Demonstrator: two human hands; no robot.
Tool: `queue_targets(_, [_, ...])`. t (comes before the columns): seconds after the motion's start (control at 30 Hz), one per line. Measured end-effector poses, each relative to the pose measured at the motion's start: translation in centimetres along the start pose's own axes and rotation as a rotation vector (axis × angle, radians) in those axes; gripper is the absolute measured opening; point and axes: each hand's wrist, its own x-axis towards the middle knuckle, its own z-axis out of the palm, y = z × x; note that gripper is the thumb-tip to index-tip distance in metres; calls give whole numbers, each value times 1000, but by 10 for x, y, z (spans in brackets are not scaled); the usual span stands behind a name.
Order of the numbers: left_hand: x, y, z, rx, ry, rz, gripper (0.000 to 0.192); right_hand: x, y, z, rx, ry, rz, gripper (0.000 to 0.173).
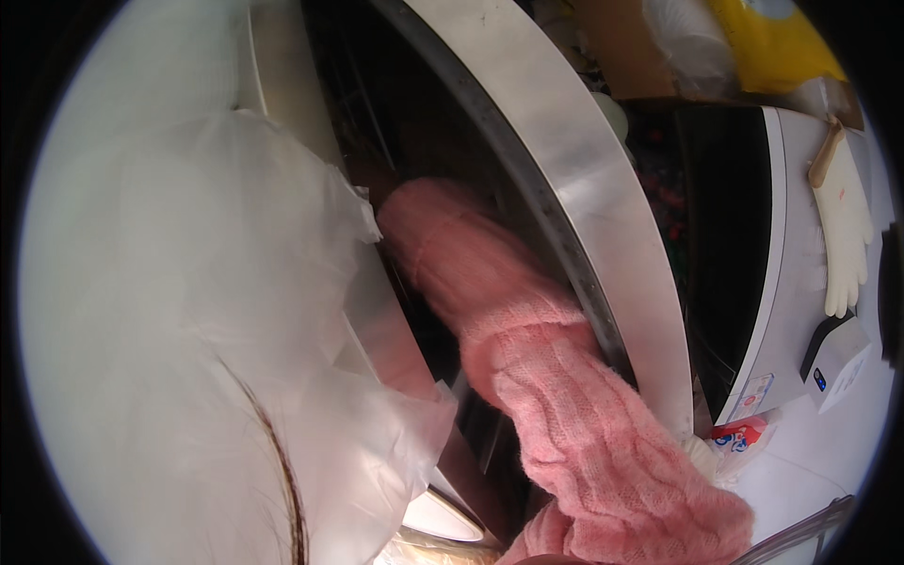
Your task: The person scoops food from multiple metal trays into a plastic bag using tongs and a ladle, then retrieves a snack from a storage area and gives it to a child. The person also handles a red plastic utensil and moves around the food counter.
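Note:
My right arm, in a pink cable-knit sleeve (pixel 586 409), reaches from the lower right into a dark opening (pixel 424 106) framed in metal. At the sleeve's end my right hand (pixel 372 175) is mostly lost in shadow; its fingers and anything in them cannot be made out. A pale stainless-steel frame (pixel 565 169) with a dark inner edge runs along the right of the arm. Left of it, a metal panel (pixel 395 332) is partly covered by a crumpled translucent plastic sheet (pixel 282 254). My left hand is out of view.
At the right stands a pale appliance with a dark front panel (pixel 727 247). On it lie a white work glove (pixel 840 219) and a small black-and-white device (pixel 837 360). A red-and-blue packet (pixel 738 434) is below. Behind are a cardboard box (pixel 625 53) and yellow packaging (pixel 784 46).

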Motion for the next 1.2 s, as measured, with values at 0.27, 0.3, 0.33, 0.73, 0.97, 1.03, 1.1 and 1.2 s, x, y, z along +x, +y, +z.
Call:
queue_targets(0.27, [3, -3, 5, 0, 8, -44, 60, 9, 1, 12, -27, -65, 25, 33])
queue_targets(0.3, [2, -4, 6, -4, 14, -51, 60, 9, 1, 13, -29, -73, 29, 33])
queue_targets(0.33, [3, -5, 8, -9, 13, -57, 60, 9, 1, 15, -32, -80, 30, 33])
queue_targets(0.73, [1, -6, 19, -45, 14, -102, 62, 13, -6, 24, -110, -168, 73, 32])
queue_targets(0.97, [2, -5, 24, -59, -28, -111, 63, -10, -48, -6, -309, -207, 167, 32])
queue_targets(1.03, [4, -5, 27, -72, -59, -111, 63, -33, -72, -30, -375, -187, 226, 32])
queue_targets(1.1, [5, -4, 31, -105, -95, -121, 63, -72, -93, -57, -225, -87, 409, 32])
queue_targets(1.2, [2, 2, 43, -207, -166, -167, 64, -150, -118, -92, -94, 106, 419, 40])
